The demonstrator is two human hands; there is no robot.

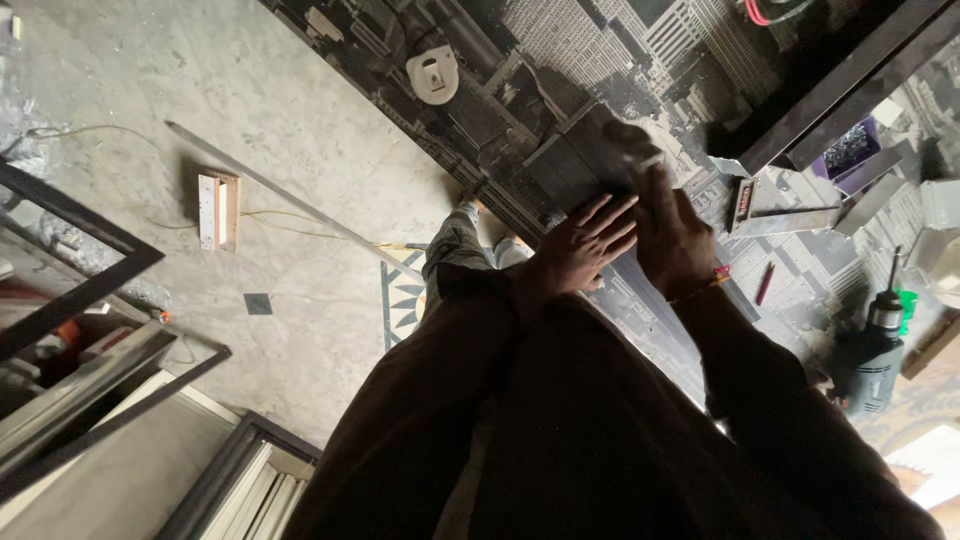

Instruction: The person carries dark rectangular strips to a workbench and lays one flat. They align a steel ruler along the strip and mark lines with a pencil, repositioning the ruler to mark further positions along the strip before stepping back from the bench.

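At the edge of the work table (560,90), whose top is covered in a black-and-white print of city towers, we see both hands set on a dark ribbed metal piece (565,160); the left hand (583,245) lies flat on it with the fingers spread and pressed down; the right hand (665,225) is just beside it, touching it, curled over the near end of the piece, though we cannot tell whether it pinches anything, the fingertips being blurred; a thread band shows at the right wrist, and dark sleeves cover both arms. Below the hands, our own legs and feet stand on the grey concrete floor (300,120). To the right on the table lie a red pen (765,283), a green and grey power drill (872,345) and a short bright metal section (790,215); a white round fitting (433,73) rests farther up the table. On the floor, well apart from the hands, lie a long thin metal bar (290,195) and a small wooden block (219,209); dark frames (75,290) lean at the left.
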